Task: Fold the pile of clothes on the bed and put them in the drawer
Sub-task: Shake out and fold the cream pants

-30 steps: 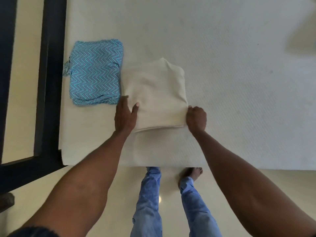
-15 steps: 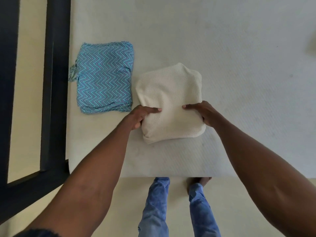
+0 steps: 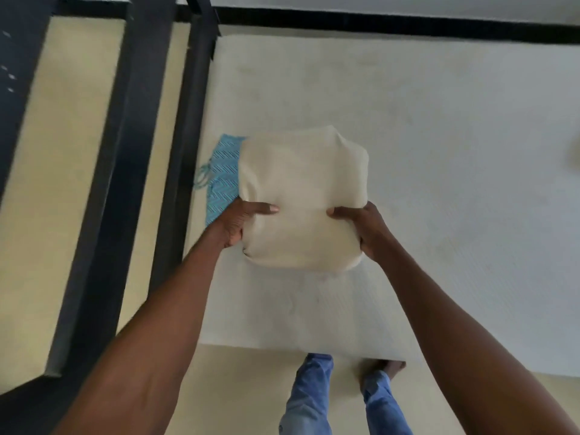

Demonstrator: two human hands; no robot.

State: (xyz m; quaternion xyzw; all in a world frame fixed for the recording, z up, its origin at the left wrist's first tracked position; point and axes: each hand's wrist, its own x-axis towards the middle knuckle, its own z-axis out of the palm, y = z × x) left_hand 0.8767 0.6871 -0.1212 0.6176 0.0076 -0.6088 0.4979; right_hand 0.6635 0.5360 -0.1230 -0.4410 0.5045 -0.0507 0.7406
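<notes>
folding looks done for two pieces, since we grip the folded cream garment [image 3: 301,196] between left hand [image 3: 238,222] and right hand [image 3: 367,230] over the blue zigzag one [image 3: 223,177] on the bed [image 3: 439,152], with the drawer step left.

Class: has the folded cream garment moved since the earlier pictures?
Yes. The cream garment, gripped by both hands, has shifted leftward, now covering most of the blue zigzag garment.
</notes>
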